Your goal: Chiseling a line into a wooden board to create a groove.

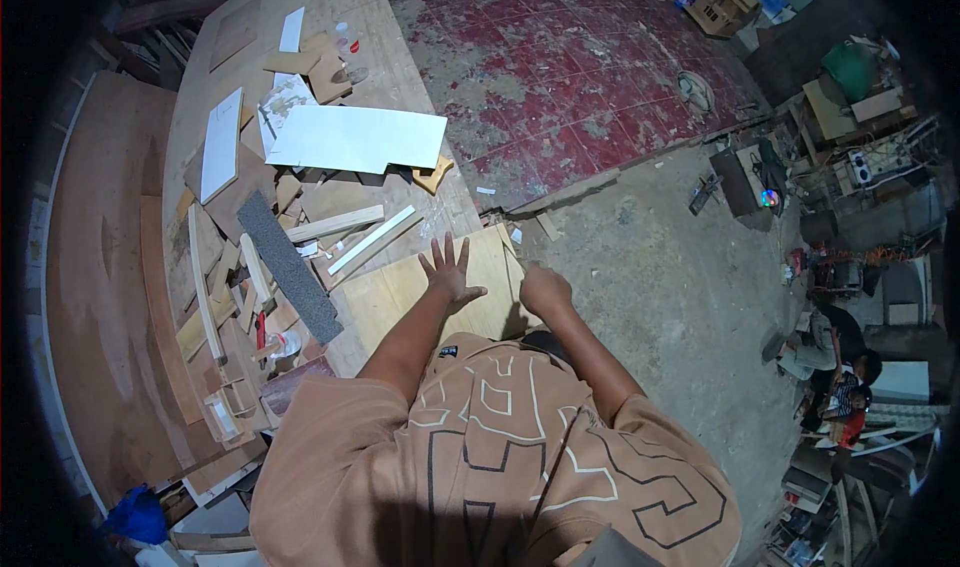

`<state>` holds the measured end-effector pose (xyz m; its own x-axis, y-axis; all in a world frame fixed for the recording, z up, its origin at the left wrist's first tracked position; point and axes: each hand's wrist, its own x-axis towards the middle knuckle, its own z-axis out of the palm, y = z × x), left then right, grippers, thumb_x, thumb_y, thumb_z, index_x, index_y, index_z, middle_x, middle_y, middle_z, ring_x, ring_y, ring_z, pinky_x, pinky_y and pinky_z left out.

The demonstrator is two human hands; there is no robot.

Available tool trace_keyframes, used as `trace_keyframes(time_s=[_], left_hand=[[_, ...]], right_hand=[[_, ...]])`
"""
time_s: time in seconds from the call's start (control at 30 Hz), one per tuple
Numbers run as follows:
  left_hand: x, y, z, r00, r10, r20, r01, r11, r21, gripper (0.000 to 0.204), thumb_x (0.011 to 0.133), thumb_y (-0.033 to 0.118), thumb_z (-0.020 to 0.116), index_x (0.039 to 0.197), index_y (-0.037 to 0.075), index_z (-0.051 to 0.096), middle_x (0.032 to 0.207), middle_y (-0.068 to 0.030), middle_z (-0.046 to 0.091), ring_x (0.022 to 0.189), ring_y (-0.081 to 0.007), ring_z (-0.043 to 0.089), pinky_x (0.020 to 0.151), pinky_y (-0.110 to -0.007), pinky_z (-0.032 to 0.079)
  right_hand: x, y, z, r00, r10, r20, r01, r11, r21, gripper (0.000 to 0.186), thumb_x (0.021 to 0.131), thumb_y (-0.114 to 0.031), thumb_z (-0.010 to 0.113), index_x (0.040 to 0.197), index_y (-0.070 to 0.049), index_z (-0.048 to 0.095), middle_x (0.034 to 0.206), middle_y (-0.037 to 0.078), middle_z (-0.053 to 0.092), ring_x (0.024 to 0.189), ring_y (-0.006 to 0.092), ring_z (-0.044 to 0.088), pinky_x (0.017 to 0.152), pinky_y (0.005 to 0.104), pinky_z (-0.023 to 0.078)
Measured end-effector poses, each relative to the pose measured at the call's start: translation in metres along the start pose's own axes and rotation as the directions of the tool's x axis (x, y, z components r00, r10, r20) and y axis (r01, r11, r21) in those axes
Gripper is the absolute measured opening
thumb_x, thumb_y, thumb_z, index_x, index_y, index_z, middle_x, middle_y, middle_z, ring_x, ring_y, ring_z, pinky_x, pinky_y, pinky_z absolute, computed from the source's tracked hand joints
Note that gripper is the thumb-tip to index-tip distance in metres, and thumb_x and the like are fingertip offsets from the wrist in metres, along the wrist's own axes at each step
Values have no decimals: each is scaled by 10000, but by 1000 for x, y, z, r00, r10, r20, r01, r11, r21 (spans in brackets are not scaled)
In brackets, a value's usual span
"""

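My left hand (450, 275) lies spread with fingers apart on a pale plywood board (486, 265) in front of my body. The board rests at the right edge of the workbench. My right hand (546, 293) is closed in a fist beside the board's right edge. Whatever it grips is hidden by the fingers. A thin dark line and a narrow strip of the board (511, 259) run just left of that fist. Beyond my left hand, a white-edged strip of wood (372, 240) lies on the bench.
Wood offcuts and a dark speckled plank (285, 267) clutter the bench to the left. A large white panel (358, 137) lies farther back, near a clear plastic bottle (346, 42). Concrete floor (640, 267) extends on the right, where a person (845, 367) sits among stacked materials.
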<state>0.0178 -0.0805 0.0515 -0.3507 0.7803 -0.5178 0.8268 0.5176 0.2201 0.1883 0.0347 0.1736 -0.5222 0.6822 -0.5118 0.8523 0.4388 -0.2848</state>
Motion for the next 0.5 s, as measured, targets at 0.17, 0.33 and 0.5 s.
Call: trace_keyframes(time_s=[0.17, 0.33, 0.5], left_hand=[[-3, 4, 9, 996, -14, -91, 16, 1000, 18, 1182, 749, 779, 572, 1584, 199, -31, 1627, -196, -134, 1471, -471, -152, 1099, -722, -52], [-7, 8, 11, 977, -36, -211, 62, 991, 117, 1016, 829, 754, 472, 1590, 218, 65, 1645, -165, -15, 1492, -449, -37, 1130, -695, -15], [-8, 1, 13, 968, -2, -251, 31, 993, 110, 945, 860, 706, 460, 1587, 223, 97, 1644, -157, 50, 1496, -436, -6, 1150, -668, 6]], right_hand=[[5, -23, -37, 993, 35, 115, -23, 995, -99, 272, 826, -122, 542, 985, -43, 748, 1105, 224, 692, 1041, 389, 673, 859, 471, 545], [11, -34, -54, 992, 30, 122, -12, 988, -152, 308, 836, -123, 535, 1067, -36, 720, 1142, 219, 683, 1069, 373, 667, 875, 461, 541], [36, -32, -54, 979, 18, 205, 29, 974, -223, 331, 866, -145, 516, 1118, -45, 705, 1187, 199, 674, 1071, 361, 671, 873, 467, 536]])
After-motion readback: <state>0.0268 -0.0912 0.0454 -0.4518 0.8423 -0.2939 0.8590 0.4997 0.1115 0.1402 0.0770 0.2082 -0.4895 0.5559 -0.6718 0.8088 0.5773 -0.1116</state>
